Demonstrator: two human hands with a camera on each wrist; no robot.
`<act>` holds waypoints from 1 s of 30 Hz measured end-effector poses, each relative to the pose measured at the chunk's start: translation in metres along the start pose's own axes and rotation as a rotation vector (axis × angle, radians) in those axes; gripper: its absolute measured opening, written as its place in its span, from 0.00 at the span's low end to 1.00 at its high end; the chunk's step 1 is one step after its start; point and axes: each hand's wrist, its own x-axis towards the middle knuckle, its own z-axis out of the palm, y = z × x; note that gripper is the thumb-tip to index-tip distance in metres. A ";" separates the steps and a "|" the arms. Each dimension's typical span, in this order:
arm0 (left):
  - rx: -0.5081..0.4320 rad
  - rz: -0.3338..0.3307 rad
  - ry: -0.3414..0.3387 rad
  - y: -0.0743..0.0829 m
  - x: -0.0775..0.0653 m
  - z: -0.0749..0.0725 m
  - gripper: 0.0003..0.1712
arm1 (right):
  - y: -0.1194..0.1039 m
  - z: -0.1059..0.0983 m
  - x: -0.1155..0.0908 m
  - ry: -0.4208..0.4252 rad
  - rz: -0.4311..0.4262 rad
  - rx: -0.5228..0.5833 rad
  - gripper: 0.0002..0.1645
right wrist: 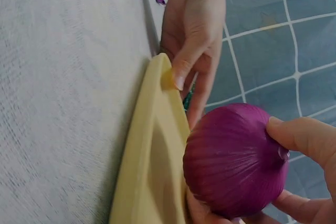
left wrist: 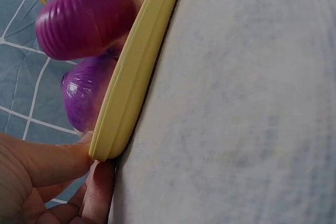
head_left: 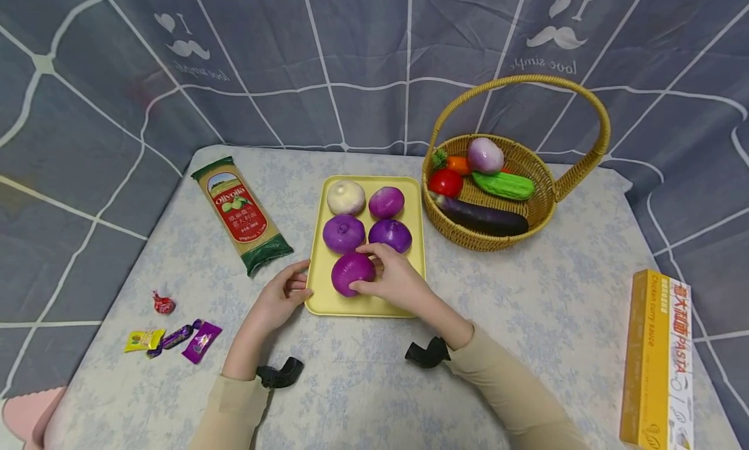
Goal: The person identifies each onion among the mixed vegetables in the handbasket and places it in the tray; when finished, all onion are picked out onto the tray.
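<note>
My right hand (head_left: 400, 278) grips a purple onion (head_left: 353, 274) between thumb and fingers, over the front part of a yellow tray (head_left: 398, 308). In the right wrist view this onion (right wrist: 236, 161) appears raised off the tray floor. My left hand (head_left: 281, 300) pinches the tray's left front corner; in the left wrist view its thumb (left wrist: 63, 163) lies against the rim with fingers below. Behind the held onion sit a purple onion (head_left: 343, 234), a darker purple onion (head_left: 391, 235), another purple onion (head_left: 386, 203) and a whitish onion (head_left: 346, 197).
A wicker basket (head_left: 486, 240) with a tall handle holds an eggplant (head_left: 482, 217), a green cucumber-like vegetable (head_left: 504, 185), a tomato (head_left: 446, 183) and a pale purple vegetable (head_left: 486, 155). Spaghetti pack (head_left: 241, 214) lies left, wrapped candies (head_left: 177, 337) front left, pasta box (head_left: 655, 359) right.
</note>
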 end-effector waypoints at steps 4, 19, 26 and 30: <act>0.003 -0.001 0.002 0.001 0.000 0.000 0.33 | 0.001 0.006 0.004 -0.003 -0.012 -0.045 0.37; -0.004 0.001 -0.001 0.001 0.000 0.000 0.33 | 0.001 0.018 0.007 0.055 -0.008 -0.192 0.41; -0.010 0.016 -0.008 -0.001 0.000 0.000 0.33 | 0.001 0.024 0.006 0.045 0.024 -0.173 0.40; -0.013 0.018 -0.011 -0.001 0.000 0.000 0.33 | 0.000 0.025 0.006 0.050 0.034 -0.164 0.41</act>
